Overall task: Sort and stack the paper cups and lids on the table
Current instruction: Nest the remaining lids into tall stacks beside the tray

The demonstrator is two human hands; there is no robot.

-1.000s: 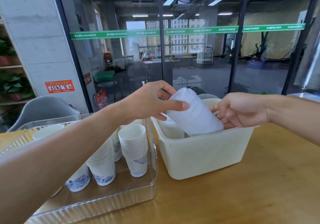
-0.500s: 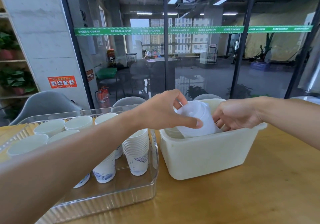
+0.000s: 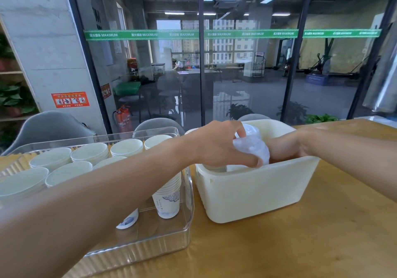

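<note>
Paper cups (image 3: pixel 169 198) stand in stacks inside a clear tray (image 3: pixel 184 230) on the wooden table (image 3: pixel 300 245), left of a cream bin (image 3: pixel 257 191). We see our left hand (image 3: pixel 217 146) with fingers curled around a stack of translucent lids (image 3: pixel 253 146) over the bin. Our right hand (image 3: pixel 285 146) reaches into the bin beside the lids; its fingers are hidden, so grip cannot be told.

We count seven cup stacks (image 3: pixel 90 156) (some partly hidden), one clear tray (image 3: pixel 150 238), one white bin (image 3: pixel 253 194), two hands.
</note>
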